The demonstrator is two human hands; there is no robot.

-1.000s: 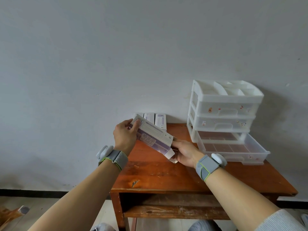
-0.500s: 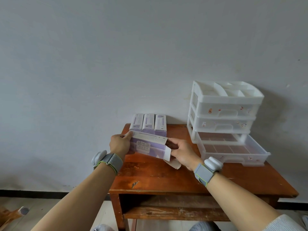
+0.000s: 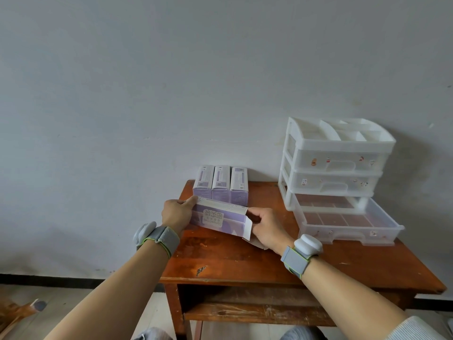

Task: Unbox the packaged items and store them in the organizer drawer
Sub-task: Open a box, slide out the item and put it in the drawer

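Observation:
A long purple-and-white box lies almost flat just above the wooden table. My left hand grips its left end. At the box's right end the flaps stand open, and my right hand is there with its fingers at the opening. Three more purple boxes stand side by side against the wall behind. The white plastic organizer stands at the table's back right, its bottom drawer pulled out with nothing visible in it.
The organizer's two upper drawers are shut and its top tray has several dividers. A grey wall runs right behind the table. A shelf sits under the tabletop. Part of a wooden object shows on the floor at the far left.
The box has come down from a tilted hold to nearly level near the tabletop. Its right end flap has been opened by my right hand. The three boxes behind are now uncovered.

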